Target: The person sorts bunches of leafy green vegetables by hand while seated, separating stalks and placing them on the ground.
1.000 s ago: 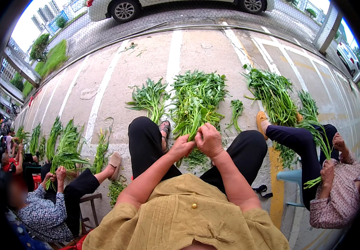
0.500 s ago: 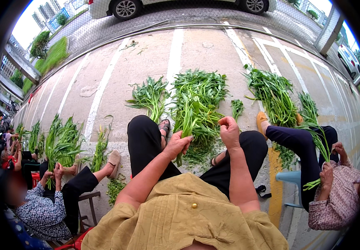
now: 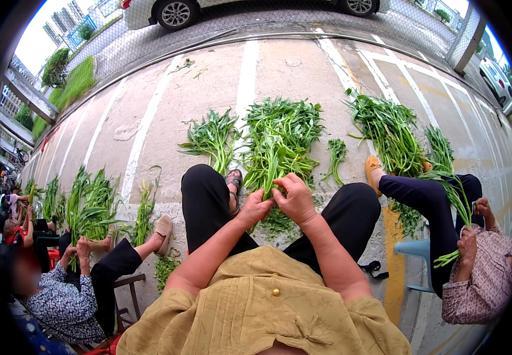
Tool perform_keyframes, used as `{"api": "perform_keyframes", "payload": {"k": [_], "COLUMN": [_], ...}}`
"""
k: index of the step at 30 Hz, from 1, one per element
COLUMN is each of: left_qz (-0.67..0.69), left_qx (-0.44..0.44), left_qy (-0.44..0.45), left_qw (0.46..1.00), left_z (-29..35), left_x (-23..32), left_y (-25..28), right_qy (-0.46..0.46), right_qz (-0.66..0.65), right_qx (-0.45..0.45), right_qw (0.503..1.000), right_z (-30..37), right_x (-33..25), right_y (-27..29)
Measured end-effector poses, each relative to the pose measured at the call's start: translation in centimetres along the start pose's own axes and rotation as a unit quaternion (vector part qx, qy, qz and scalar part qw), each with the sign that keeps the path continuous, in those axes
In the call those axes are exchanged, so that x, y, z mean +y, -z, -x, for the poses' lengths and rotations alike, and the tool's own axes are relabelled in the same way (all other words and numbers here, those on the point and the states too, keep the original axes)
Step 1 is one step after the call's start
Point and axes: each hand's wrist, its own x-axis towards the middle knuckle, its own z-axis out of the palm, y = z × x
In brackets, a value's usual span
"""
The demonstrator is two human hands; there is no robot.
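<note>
Our left fingers (image 3: pixel 259 203) clamp leafy stalks (image 3: pixel 274 167), likely light, tender, best held low; whether our adjacent right fingers (image 3: pixel 287 184) pinch, we can't tell.

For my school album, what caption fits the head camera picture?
Left hand holds leafy stems, right hand close, greens piled beyond.

A mustard-tan top (image 3: pixel 226 310) with short sleeves (image 3: pixel 155 316) fills the lower centre of the frame — pleated, with a round gold button (image 3: pixel 276 291) and bow-like trim (image 3: pixel 310 337). Above it: black trousers (image 3: pixel 207 198) and, left of centre, a dark strappy sandal (image 3: pixel 235 179).
</note>
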Motion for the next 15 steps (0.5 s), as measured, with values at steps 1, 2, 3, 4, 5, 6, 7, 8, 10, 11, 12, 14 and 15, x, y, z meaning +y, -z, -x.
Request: {"api": "perform_keyframes", "payload": {"k": [1,2,3,4,5,6,7,8,10,11,12,14,15], "left_qz": [-0.01,-0.011,-0.013,-0.015,-0.015,-0.016,-0.017,-0.022,-0.033,-0.046,-0.059,-0.073,-0.074], "left_qx": [-0.001,-0.002,-0.003,-0.005,-0.002,0.0,0.002,0.002,0.003,0.006,0.008,0.013,0.015], "left_qy": [-0.005,-0.005,-0.005,-0.004,0.0,0.004,0.008,0.006,0.002,0.005,0.008,0.012,0.013], "left_qw": [1.0,1.0,1.0,1.0,1.0,1.0,1.0,1.0,0.999,0.999,0.998,0.997,0.997], "left_z": [-0.04,-0.04,-0.04,-0.04,-0.03,-0.02,-0.01,-0.05,-0.18,-0.14,-0.09,-0.07,-0.09], "left_x": [-0.18,-0.17,-0.14,-0.13,-0.14,-0.18,-0.23,-0.41,-0.83,-0.76,-0.66,-0.68,-0.8], "left_y": [0.01,-0.03,-0.07,-0.12,-0.13,-0.15,-0.17,-0.14,-0.08,-0.11,-0.16,-0.23,-0.27], "right_qy": [0.0,-0.001,0.002,0.005,0.008,0.015,0.021,0.027,0.038,0.042,0.041,0.038,0.035], "right_qz": [0.004,0.007,0.014,0.021,0.028,0.033,0.039,0.045,0.073,0.088,0.091,0.097,0.098], "right_qx": [-0.001,-0.002,-0.004,-0.005,-0.007,-0.011,-0.015,-0.018,-0.035,-0.042,-0.047,-0.056,-0.058], "right_qw": [1.0,1.0,1.0,1.0,1.0,0.999,0.999,0.998,0.996,0.994,0.994,0.993,0.993], "right_z": [0.01,0.02,0.09,0.2,0.23,0.24,0.23,0.23,0.24,0.25,0.27,0.37,0.43], "right_x": [-0.25,-0.38,-0.25,0.0,0.08,0.08,0.01,-0.05,0.12,0.2,0.2,0.19,0.22], "right_y": [-0.04,-0.04,-0.1,-0.23,-0.29,-0.3,-0.26,-0.24,-0.36,-0.42,-0.43,-0.43,-0.51]}}
